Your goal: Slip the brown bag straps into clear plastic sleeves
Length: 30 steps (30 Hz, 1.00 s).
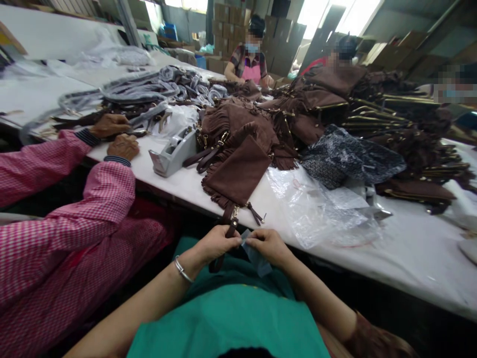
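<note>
My left hand (218,242), with a silver bangle at its wrist, is closed at the table's front edge on a dark brown wrist strap (231,227). The strap hangs by a gold clasp from a brown fringed pouch (240,169) lying on the white table. Close to its right, my right hand (270,244) pinches a translucent bluish plastic piece (258,256), which droops over my green apron. The fingertips of both hands nearly meet at the top of this plastic. A thin zipper pull (255,214) rests on the table beside the pouch's lower corner.
A grey tape dispenser (173,154) stands left of the pouch. Brown bags (316,99) are heaped behind, with clear plastic (316,209) at right. A co-worker's hands (121,144) rest at left near wrapped straps (141,89). Another person (251,59) sits across the table (421,253).
</note>
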Each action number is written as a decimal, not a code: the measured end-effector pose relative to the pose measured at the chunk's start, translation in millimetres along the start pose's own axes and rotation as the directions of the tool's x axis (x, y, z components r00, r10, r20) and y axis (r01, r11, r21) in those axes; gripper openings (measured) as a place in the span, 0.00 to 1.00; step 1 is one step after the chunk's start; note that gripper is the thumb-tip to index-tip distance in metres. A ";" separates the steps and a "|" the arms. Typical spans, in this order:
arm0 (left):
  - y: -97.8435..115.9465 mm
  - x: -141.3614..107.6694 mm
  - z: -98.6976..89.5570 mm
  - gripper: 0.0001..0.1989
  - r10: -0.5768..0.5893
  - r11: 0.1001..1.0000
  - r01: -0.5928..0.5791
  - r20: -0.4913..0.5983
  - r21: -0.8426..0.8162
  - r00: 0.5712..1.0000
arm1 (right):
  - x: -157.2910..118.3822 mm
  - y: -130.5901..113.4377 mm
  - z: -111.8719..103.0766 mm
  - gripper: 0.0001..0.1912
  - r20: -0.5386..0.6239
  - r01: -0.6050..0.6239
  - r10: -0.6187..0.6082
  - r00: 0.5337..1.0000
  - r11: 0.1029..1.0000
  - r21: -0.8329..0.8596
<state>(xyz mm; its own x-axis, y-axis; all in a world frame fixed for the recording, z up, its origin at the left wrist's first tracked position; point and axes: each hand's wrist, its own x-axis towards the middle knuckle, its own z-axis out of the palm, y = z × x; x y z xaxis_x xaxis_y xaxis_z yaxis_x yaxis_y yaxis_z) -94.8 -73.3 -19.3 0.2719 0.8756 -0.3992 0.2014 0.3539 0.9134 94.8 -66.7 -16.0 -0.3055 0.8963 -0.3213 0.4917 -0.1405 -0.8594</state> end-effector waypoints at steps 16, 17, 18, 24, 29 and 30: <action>2.4 0.1 1.1 0.09 0.036 0.999 -0.036 -0.002 -0.007 0.999 | -6.1 0.6 1.0 0.13 -0.018 -0.028 0.031 0.999 0.992 0.127; 2.6 -2.5 0.9 0.10 0.014 0.999 -0.014 -0.002 -0.037 1.000 | -6.3 2.0 0.4 0.13 -0.031 -0.039 0.044 0.999 0.988 0.147; 2.0 -5.5 0.7 0.11 -0.010 0.998 0.010 0.007 -0.069 1.000 | -7.0 4.1 -0.1 0.12 -0.049 -0.049 0.058 0.997 0.984 0.171; -16.5 -24.4 -5.6 0.14 -0.114 0.992 0.101 0.188 0.074 0.976 | -20.3 19.9 -0.6 0.13 -0.169 -0.077 0.142 0.975 0.935 0.346; -7.3 -31.6 -19.9 0.17 -0.093 0.965 0.018 0.278 0.263 0.956 | -26.9 24.1 -0.1 0.12 -0.198 -0.028 0.100 0.975 0.941 0.336; -0.3 -31.2 -21.7 0.18 -0.085 0.969 0.013 0.281 0.248 0.956 | -27.1 24.2 0.3 0.12 -0.196 -0.018 0.084 0.977 0.947 0.321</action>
<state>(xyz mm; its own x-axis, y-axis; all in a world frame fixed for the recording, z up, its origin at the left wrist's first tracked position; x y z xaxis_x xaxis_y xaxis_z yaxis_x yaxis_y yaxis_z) -123.8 -93.6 -5.5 0.5072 0.7147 -0.4816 0.4323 0.2725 0.8596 114.7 -94.5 -28.1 -0.0974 0.9462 -0.3086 0.2093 -0.2837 -0.9358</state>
